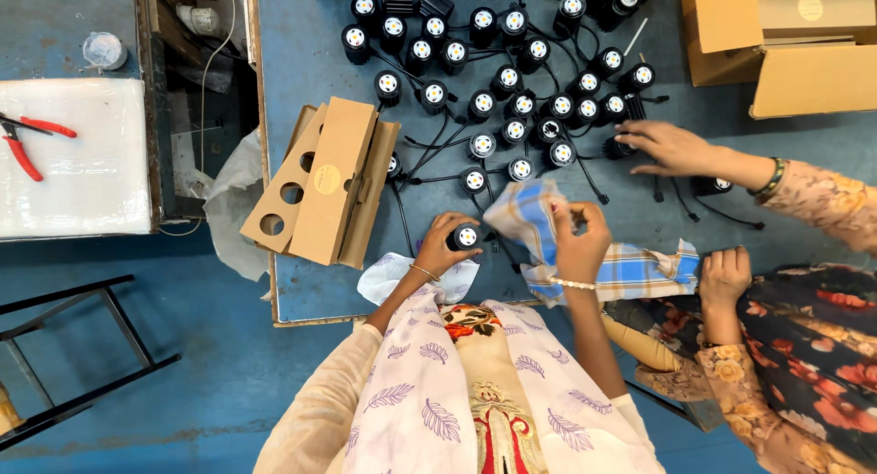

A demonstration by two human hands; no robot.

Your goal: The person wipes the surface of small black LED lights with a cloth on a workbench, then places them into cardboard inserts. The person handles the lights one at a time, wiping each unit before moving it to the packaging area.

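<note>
My left hand grips a small black round spotlight, its white lens facing up, near the front edge of the blue table. My right hand pinches a blue and white checked cloth and lifts one end of it just right of the spotlight. The rest of the cloth trails to the right across the table. Many more black spotlights with black cables lie spread over the middle and far part of the table.
Flat cardboard inserts and a folded box lie at the table's left. Open cardboard boxes stand at the far right. A co-worker's hand reaches among the lights; their other hand rests by the cloth. Red pliers lie on a white sheet at left.
</note>
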